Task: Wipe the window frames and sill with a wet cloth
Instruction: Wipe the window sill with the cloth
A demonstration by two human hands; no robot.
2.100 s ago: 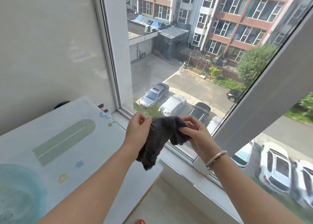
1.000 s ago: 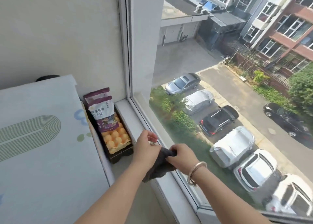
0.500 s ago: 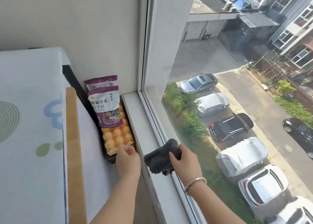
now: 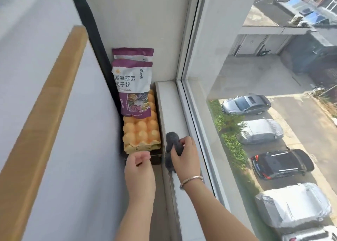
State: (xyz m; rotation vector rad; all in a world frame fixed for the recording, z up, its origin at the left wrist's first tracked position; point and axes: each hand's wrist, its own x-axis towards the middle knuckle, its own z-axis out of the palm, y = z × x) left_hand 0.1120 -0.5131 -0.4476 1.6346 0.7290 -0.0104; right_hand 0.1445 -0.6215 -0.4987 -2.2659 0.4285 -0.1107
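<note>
The right hand (image 4: 186,157) bunches the dark cloth (image 4: 172,146) in curled fingers over the sill (image 4: 168,104). At its 9 o'clock the left hand (image 4: 139,169) hangs loosely curled, empty. Wiping looks barely begun (frame (image 4: 188,94) at 12 o'clock seemingly untouched).

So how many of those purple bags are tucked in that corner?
2. The front purple bag leans over the egg tray; the second bag stands directly behind it, mostly covered. More could be hidden.
</note>
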